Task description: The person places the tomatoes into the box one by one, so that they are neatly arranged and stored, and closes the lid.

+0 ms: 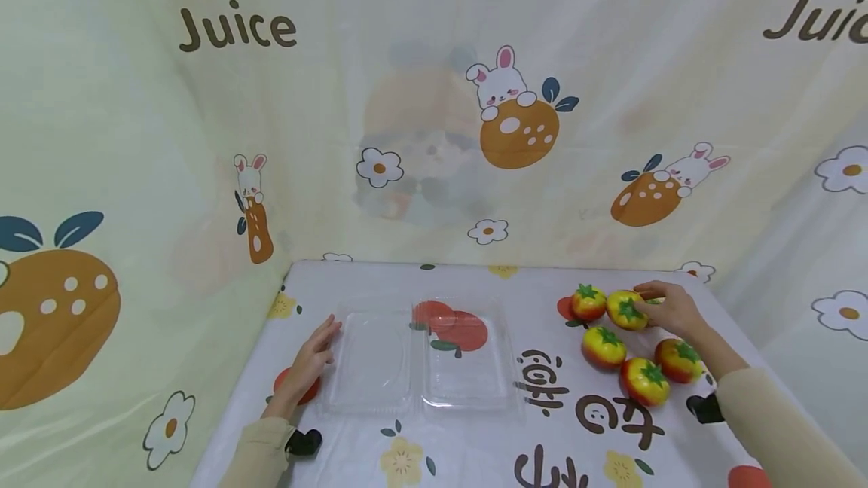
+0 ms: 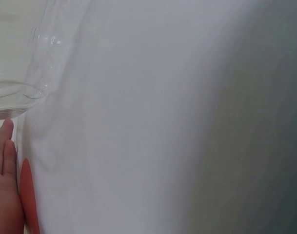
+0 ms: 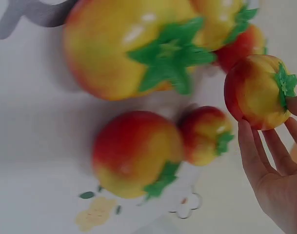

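A clear plastic clamshell box (image 1: 468, 390) lies unfolded on the table, its two halves side by side. My left hand (image 1: 313, 358) is at the box's left edge, fingers extended with the fingertips right at the rim. In the left wrist view, the left hand (image 2: 3, 170) shows only at the lower left corner, below the box's corner (image 2: 21, 92). My right hand (image 1: 671, 311) grips a yellow-and-red toy persimmon (image 1: 625, 310) with a green leafy top. The right wrist view shows that persimmon (image 3: 258, 92) between the thumb and fingers of the right hand (image 3: 280, 185).
Several other toy persimmons (image 1: 603, 348) sit close around and in front of the right hand, on the table's right side. A printed cloth (image 1: 380, 285) covers the table. A patterned curtain (image 1: 434, 194) hangs behind it and on both sides.
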Demonstrator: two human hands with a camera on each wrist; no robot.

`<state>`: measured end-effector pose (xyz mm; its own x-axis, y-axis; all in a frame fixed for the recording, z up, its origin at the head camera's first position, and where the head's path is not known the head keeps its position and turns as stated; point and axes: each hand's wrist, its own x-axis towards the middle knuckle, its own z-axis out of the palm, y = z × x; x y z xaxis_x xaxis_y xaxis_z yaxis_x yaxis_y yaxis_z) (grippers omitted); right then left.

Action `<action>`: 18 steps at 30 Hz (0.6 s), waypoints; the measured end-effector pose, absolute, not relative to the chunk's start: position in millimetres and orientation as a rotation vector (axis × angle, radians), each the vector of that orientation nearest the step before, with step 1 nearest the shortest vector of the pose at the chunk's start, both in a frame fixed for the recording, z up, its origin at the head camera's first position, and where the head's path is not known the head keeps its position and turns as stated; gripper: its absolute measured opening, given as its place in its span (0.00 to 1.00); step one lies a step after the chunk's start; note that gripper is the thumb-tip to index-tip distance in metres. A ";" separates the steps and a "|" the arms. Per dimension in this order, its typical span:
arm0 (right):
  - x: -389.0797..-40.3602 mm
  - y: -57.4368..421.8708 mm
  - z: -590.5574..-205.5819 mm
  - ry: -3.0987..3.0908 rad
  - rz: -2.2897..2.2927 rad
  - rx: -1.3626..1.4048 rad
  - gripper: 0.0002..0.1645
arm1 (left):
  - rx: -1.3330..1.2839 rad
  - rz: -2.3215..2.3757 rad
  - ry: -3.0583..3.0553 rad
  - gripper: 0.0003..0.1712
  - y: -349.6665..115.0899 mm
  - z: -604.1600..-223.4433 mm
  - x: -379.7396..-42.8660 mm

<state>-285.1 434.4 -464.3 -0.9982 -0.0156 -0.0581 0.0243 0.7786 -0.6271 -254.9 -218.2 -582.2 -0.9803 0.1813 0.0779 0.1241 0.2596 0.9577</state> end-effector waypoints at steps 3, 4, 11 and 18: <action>-287.6 425.3 -455.0 2.932 -1.037 -0.062 0.29 | 0.304 1.859 2.457 0.35 -218.9 -582.2 -254.4; -288.5 421.4 -452.4 2.941 -1.041 -0.091 0.29 | 0.304 1.850 2.466 0.35 -219.2 -582.2 -253.8; -287.1 383.7 -431.7 2.966 -1.121 -0.281 0.28 | 0.292 1.845 2.464 0.35 -221.5 -585.4 -252.5; -289.3 335.8 -412.2 2.977 -1.173 -0.440 0.27 | 0.287 1.828 2.473 0.35 -219.7 -583.9 -255.6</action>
